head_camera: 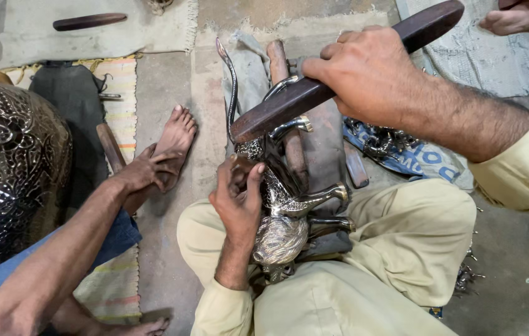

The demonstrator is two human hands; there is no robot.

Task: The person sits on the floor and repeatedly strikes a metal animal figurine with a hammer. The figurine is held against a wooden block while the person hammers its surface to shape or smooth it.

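Left hand (238, 198) pinches a small tool, too hidden to identify, against the silver-coloured embossed metal animal figure (283, 214) lying in the lap of the cross-legged person on the concrete floor (165, 81); right hand (370, 74) is wrapped tight round a dark wooden mallet bar (314, 90), raised just over the tool. The figure's body already looks fully patterned, legs and long curved tail plain, so work seems far along, remainder unclear. A co-worker's hand (143, 171) rests on their own foot beside a large embossed metal vase (9, 168).
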